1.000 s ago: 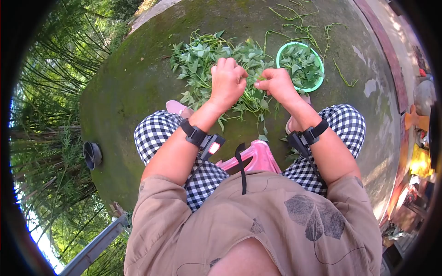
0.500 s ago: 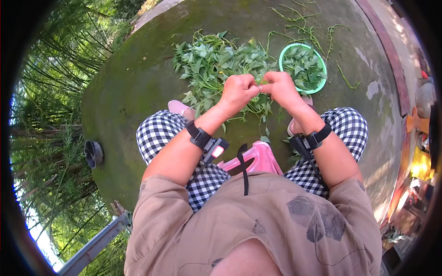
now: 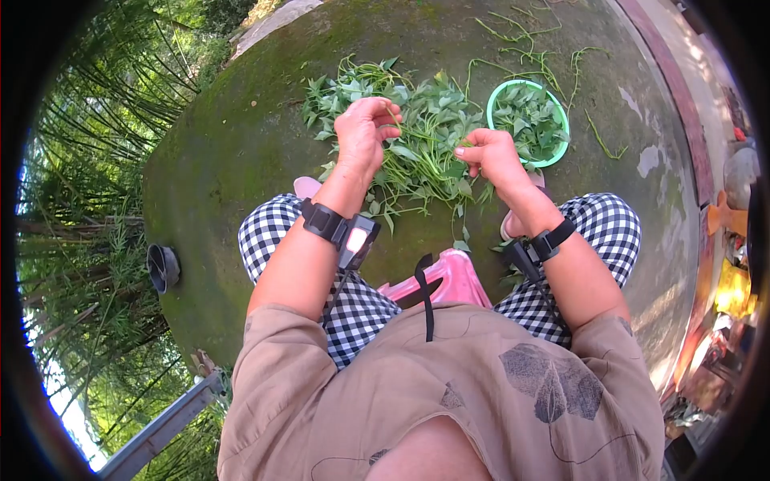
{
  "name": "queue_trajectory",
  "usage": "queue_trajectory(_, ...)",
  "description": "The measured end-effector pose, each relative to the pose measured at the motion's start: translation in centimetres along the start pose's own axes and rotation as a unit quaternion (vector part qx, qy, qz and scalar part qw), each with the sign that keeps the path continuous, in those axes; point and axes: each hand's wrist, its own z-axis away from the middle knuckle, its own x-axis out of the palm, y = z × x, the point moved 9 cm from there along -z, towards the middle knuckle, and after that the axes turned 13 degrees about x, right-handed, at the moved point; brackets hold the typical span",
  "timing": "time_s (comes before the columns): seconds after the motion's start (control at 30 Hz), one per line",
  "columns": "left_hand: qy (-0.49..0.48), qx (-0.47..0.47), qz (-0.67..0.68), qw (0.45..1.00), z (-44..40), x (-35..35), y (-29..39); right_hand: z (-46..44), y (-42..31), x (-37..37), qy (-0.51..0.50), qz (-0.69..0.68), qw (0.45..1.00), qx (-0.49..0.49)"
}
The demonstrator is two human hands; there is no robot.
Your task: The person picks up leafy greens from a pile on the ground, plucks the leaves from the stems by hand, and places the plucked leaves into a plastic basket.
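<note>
A loose heap of leafy green stems (image 3: 429, 164) lies on the ground in front of me, pale stalks towards me. Over its left part is my left hand (image 3: 365, 132), fingers curled, with a thin green stem (image 3: 394, 118) seen at the fingertips. My right hand (image 3: 489, 152) is at the heap's right side, thumb and forefinger pinched on a leafy stem; leaves show below the hand. Just beyond it stands a light green-rimmed basin (image 3: 492, 107) holding picked leaves (image 3: 529, 120). The hands are apart.
Bare stalks (image 3: 539, 56) lie scattered behind the basin. A pink plastic stool (image 3: 457, 272) shows between my knees. A dark pot (image 3: 163, 268) stands at the left edge of the mossy concrete (image 3: 212, 184); greenery borders it. Mixed items lie at the right.
My hands were together over the heap and have parted. The left hand has moved left and farther from me; the right has shifted only slightly.
</note>
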Motion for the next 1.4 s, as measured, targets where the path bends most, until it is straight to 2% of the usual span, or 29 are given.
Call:
queue_trajectory(0.03,-0.002,0.0,0.008,1.0,-0.3,-0.1,0.9,0.1,-0.2,-0.3,0.007,0.0,1.0,0.004)
queue_trajectory(0.17,-0.117,-0.077,0.045,0.989,-0.5,0.7,-0.4,-0.2,-0.3,-0.8,-0.019,-0.014,1.0,-0.015)
queue_trajectory(0.3,-0.211,-0.157,0.02,0.964,2.6,3.6,-2.5,0.1,-1.1,-0.6,-0.033,-0.012,0.999,-0.032)
queue_trajectory(0.4,-0.242,-0.09,-0.14,0.956,3.6,4.4,-2.2,-0.3,-1.1,-0.3,-0.041,-0.013,0.998,-0.055)
queue_trajectory(0.43,-0.226,-0.08,-0.154,0.959,3.8,4.5,-2.2,-0.3,-1.2,-0.1,-0.045,-0.016,0.997,-0.065)
queue_trajectory(0.57,-0.271,-0.066,-0.189,0.941,4.3,5.2,-3.0,-0.1,-1.1,0.3,-0.044,-0.001,0.997,-0.067)
queue_trajectory(0.83,-0.26,-0.077,-0.179,0.946,4.9,5.2,-4.1,-0.1,-0.8,1.1,-0.04,0.048,0.993,-0.102)
queue_trajectory(1.03,-0.256,-0.103,-0.198,0.941,5.4,5.0,-5.0,1.1,-1.7,0.7,-0.048,-0.062,0.994,-0.071)
queue_trajectory(1.27,-0.222,-0.177,-0.207,0.936,5.8,2.9,-7.5,0.7,-4.5,-6.6,0.079,-0.097,0.981,-0.146)
queue_trajectory(1.33,-0.183,-0.26,-0.108,0.942,6.5,2.3,-8.5,0.4,-4.5,-10.3,0.184,-0.064,0.968,-0.16)
queue_trajectory(1.4,-0.164,-0.317,-0.023,0.934,7.0,2.5,-9.4,-0.4,-4.2,-13.9,0.291,0.026,0.935,-0.203)
